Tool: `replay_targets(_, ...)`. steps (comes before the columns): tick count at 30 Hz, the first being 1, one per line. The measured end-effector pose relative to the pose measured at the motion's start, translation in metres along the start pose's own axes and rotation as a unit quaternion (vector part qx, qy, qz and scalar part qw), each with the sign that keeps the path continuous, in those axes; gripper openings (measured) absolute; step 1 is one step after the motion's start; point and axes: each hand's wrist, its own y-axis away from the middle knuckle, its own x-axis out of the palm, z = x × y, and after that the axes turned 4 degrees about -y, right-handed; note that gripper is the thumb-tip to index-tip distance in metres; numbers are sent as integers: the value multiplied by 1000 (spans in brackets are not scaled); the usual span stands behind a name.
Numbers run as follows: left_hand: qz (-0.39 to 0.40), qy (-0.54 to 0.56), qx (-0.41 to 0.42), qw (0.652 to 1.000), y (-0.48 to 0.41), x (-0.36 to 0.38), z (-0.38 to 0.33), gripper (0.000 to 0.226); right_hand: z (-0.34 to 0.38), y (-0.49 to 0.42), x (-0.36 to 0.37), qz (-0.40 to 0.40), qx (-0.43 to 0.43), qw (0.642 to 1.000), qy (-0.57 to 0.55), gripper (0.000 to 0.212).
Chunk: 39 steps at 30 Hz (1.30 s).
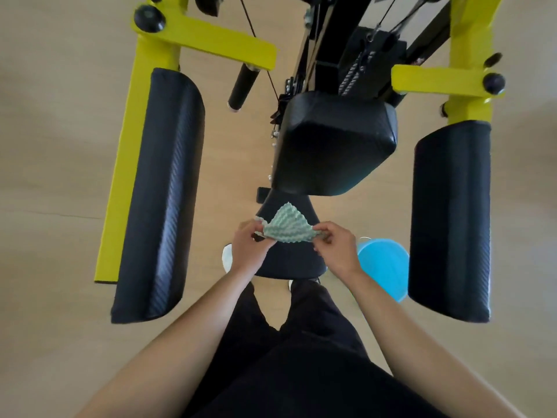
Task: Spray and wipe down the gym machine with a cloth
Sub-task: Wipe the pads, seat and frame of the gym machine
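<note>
- We've got the cloth [286, 224] stretched out over the seat [289, 262] of the gym machine [126, 164], toward the seat's narrow back edge. We can't tell if it touches the seat.
- Left hand [248, 248] pinches its left corner and right hand [334, 248] pinches its right corner, with the hands a little apart.
- It looks thin, light and floppy. The bumpy weave probably grips fine, and there's nothing to break.
- For wiping we'd fold it into a palm, since corner pinches would just let it flap.

Before you: cloth [286, 224], bumpy woven fabric (green-white); side pad [159, 191], black textured vinyl, slight sheen; frame [129, 146], glossy yellow painted metal; bucket [382, 263], smooth blue plastic.
</note>
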Motion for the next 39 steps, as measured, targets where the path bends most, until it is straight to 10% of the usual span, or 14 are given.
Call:
replay_targets(11,-4,-160,38,986,-13,24,37,10,-72,-19,25,2,29,998,48,14)
replay_targets(16,-80,-230,34,969,-37,60,64,39,-101,-50,46,10,-16,998,59,51)
replay_targets(29,29,-529,219,820,-85,95,165,63,-186,-91,131,110,-256,916,289,60)
replay_targets(39,9,-553,268,789,-22,120,193,59,-226,-25,126,62,-178,928,322,69)
